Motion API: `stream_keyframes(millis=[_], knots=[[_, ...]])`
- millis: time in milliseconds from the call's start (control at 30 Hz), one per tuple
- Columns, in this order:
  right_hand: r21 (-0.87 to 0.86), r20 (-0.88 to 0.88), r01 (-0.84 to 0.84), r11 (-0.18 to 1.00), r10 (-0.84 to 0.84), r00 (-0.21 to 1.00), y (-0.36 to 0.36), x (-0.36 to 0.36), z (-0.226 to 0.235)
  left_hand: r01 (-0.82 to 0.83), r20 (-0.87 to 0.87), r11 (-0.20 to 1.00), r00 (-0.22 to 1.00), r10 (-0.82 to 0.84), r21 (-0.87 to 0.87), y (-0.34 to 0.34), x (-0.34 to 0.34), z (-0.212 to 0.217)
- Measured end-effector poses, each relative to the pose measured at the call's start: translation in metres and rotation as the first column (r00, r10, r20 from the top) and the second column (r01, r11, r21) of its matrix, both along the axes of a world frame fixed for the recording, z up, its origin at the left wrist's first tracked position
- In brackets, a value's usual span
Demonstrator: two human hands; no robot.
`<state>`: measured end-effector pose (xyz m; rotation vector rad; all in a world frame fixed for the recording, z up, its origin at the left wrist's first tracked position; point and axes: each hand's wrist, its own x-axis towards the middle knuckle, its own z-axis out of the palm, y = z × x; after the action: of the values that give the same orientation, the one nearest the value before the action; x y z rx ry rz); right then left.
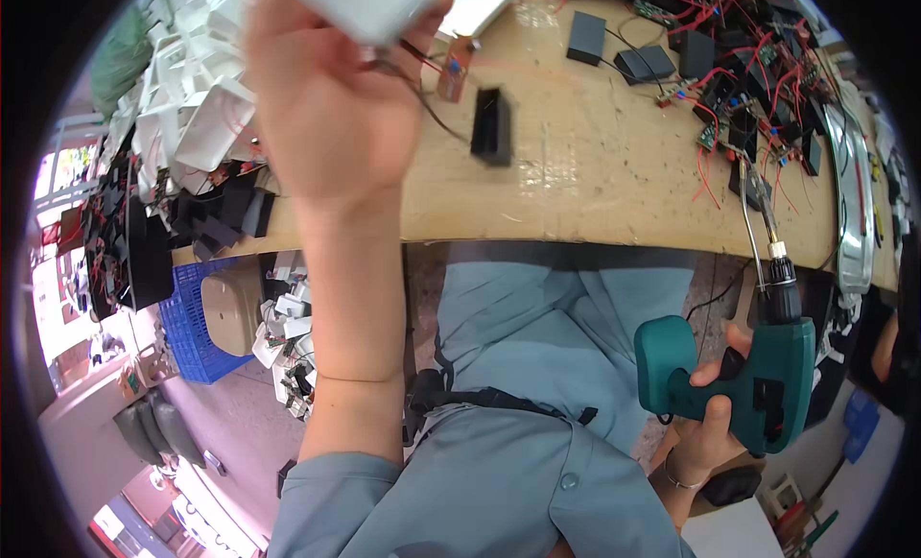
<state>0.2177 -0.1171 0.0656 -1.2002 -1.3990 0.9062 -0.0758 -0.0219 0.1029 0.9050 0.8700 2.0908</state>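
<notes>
My left hand (331,126) is raised over the left part of the table, its fingers closed round a white plastic casing (369,3); the upper edge cuts off part of both. Dark wires run from beside the hand to a small brown circuit board (455,73) and a black open-topped box (491,128) on the table. At the lower right my right hand (712,428) grips a green pistol-shaped soldering gun (785,371). Its metal tip and a thin curved feed tube point at the table's right side, near a heap of black boxes and red wires (758,88).
White plastic casings (216,126) are piled at the left of the cardboard-covered table (604,174), with black boxes (225,213) in front. Two black boxes (587,38) lie apart at the far middle. Below left stand a blue crate (192,318) and a beige stool (228,313).
</notes>
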Motion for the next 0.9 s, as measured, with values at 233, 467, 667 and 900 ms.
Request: stream_keyframes(millis=[233, 467, 667, 900], knots=[[0.052, -0.040, -0.105, 0.993, 0.107, 0.993, 0.005, 0.005, -0.009, -0.349, -0.098, 0.928, 0.927, 0.363, 0.130, -0.015, -0.044, 0.034], [0.072, -0.057, -0.177, 0.982, 0.181, 0.982, 0.008, 0.004, -0.007, -0.167, -0.289, 0.923, 0.917, 0.274, 0.346, -0.053, -0.117, 0.084], [0.047, -0.109, -0.169, 0.984, 0.173, 0.979, 0.006, 0.007, -0.011, -0.397, -0.273, 0.899, 0.858, 0.435, 0.186, -0.084, -0.198, 0.117], [0.050, -0.067, -0.198, 0.979, 0.201, 0.977, 0.009, 0.006, -0.013, -0.907, -0.975, 0.421, 0.121, 0.185, -0.033, -0.079, -0.246, 0.072]])
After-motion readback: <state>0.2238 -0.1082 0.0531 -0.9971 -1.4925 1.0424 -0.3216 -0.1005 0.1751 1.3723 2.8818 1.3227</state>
